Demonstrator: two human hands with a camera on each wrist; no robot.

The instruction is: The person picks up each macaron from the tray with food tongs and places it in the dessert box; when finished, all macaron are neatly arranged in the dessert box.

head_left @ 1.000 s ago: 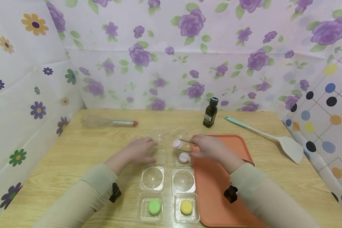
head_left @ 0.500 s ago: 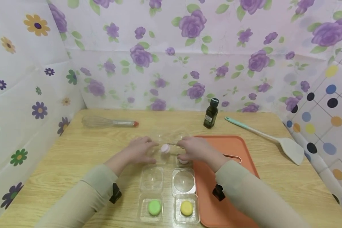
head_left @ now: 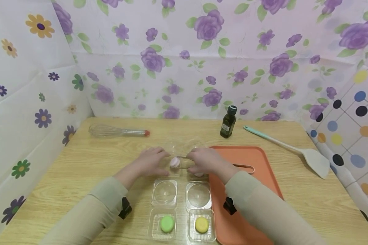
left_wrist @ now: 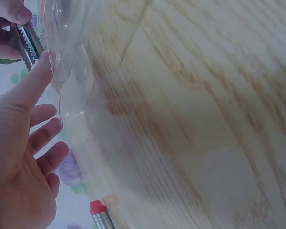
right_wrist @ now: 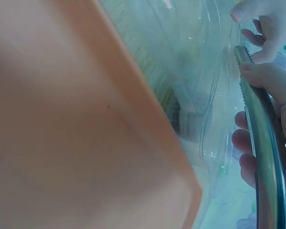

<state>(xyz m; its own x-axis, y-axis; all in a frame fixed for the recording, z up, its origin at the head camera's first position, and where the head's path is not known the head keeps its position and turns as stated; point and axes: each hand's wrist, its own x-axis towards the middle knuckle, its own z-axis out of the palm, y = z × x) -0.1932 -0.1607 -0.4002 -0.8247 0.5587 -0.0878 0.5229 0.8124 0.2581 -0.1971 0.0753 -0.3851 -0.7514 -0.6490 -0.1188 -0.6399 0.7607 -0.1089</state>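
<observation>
On my head camera, the right hand [head_left: 209, 160] grips a pair of metal tongs [right_wrist: 267, 143], fingers curled along them. A pink macaron [head_left: 174, 162] sits at the tips of the tongs, over the clear box [head_left: 175, 173] beside the left hand [head_left: 150, 162]. My left wrist view shows that hand's fingers loosely spread, a fingertip at the edge of the clear plastic. I can make out a second pale macaron [head_left: 199, 174], mostly hidden by the right hand. Nearer me on the bench [head_left: 107, 153], a green macaron [head_left: 167, 224] and a yellow macaron [head_left: 201, 225] each lie in their own box, left of an orange tray [head_left: 222, 224]. Behind stand a dark bottle [head_left: 228, 122] and, lying flat, a whisk [head_left: 119, 131].
</observation>
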